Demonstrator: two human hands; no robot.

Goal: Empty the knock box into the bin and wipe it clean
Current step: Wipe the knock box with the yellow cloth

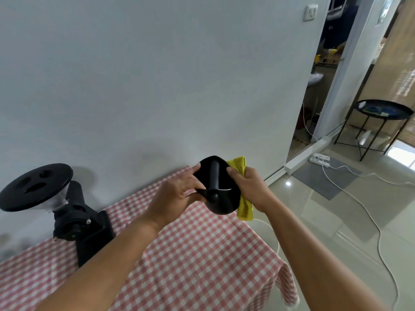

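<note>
The black knock box (221,194) is held up above the far end of the table, its open top facing me and its black knock bar across the middle. My left hand (179,194) grips its left rim, thumb and fingers on the edge. My right hand (247,187) holds a yellow cloth (243,208) pressed against the box's right outer side, with the thumb hooked over the rim. The cloth shows above and below that hand. No bin is in view.
A black coffee grinder (74,212) with a wide hopper lid stands at the left on the table with the red-and-white checked cloth (190,254). A white wall is behind. On the floor at the right lie white cables and a power strip (321,159). A black round side table (381,111) stands by the doorway.
</note>
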